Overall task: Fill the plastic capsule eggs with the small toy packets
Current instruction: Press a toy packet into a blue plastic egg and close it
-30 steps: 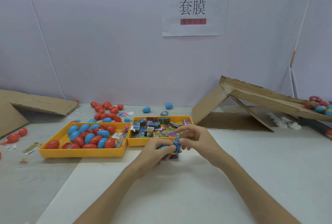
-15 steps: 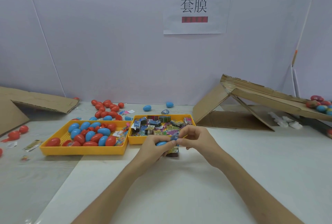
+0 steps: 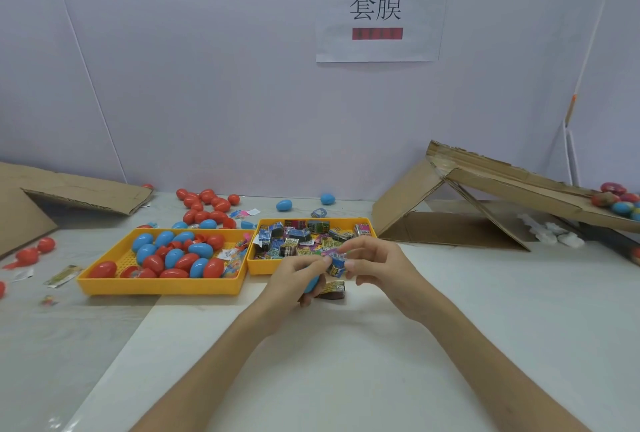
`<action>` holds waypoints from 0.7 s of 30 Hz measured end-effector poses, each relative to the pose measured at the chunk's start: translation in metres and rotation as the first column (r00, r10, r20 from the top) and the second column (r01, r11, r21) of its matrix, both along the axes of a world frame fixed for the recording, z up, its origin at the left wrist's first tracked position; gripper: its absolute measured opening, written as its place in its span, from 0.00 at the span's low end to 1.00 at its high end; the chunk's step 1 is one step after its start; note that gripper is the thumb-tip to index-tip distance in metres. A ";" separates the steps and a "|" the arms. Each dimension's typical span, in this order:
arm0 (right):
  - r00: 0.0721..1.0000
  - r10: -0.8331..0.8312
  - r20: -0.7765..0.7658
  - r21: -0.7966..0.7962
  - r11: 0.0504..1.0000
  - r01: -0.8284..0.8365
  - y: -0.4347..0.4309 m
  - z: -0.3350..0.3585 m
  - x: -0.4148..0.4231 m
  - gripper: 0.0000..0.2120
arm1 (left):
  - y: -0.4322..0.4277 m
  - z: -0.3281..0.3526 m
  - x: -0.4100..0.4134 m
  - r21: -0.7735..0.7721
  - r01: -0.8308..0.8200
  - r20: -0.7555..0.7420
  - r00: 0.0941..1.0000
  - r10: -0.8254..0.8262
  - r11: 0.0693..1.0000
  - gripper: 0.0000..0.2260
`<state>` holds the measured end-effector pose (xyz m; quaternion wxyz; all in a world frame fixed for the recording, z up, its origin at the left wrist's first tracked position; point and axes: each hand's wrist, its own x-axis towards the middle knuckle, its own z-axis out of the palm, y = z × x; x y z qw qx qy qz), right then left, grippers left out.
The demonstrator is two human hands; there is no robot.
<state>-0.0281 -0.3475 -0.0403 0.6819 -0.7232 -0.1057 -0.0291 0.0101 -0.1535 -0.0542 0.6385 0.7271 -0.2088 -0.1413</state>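
Head view: the left hand (image 3: 294, 275) curls round a blue egg (image 3: 311, 284) just in front of the packet tray (image 3: 263, 269). The right hand (image 3: 377, 265) pinches a small packet (image 3: 335, 264) beside it. The packet looks light, crinkly and slippery, best pinched by its edges; the egg seems stiff and smooth.

a paper sign (image 3: 381, 8) is hanging on the pale lilac wall (image 3: 207, 67); folded cardboard (image 3: 433, 209) is leaning on the white table (image 3: 346, 379).
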 end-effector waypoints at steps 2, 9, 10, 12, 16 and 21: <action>1.000 -0.012 -0.004 0.001 1.000 0.012 0.001 0.001 0.000 0.08 | 0.001 0.000 0.001 -0.015 0.000 -0.039 0.999 0.000 1.000 0.15; 0.997 -0.070 -0.032 0.095 0.993 0.073 0.000 0.002 0.001 0.06 | 0.000 0.001 0.000 0.015 -0.004 -0.064 0.998 0.005 1.000 0.17; 0.997 -0.072 -0.033 0.110 0.991 0.075 0.000 0.002 0.001 0.06 | 0.000 0.001 0.000 0.017 -0.004 -0.066 0.998 0.005 1.000 0.17; 0.997 -0.075 -0.030 0.144 0.987 0.079 0.001 0.001 0.001 0.06 | 0.000 0.002 -0.001 0.013 -0.003 -0.072 0.997 0.004 1.000 0.16; 0.995 -0.097 -0.018 0.195 0.976 0.099 0.003 -0.001 0.002 0.06 | -0.001 0.002 -0.001 0.019 -0.001 -0.094 0.996 0.003 1.000 0.16; 0.997 -0.069 -0.024 0.301 0.951 0.073 0.006 -0.001 0.002 0.08 | -0.002 0.001 -0.001 0.037 -0.005 -0.097 0.995 0.009 0.999 0.16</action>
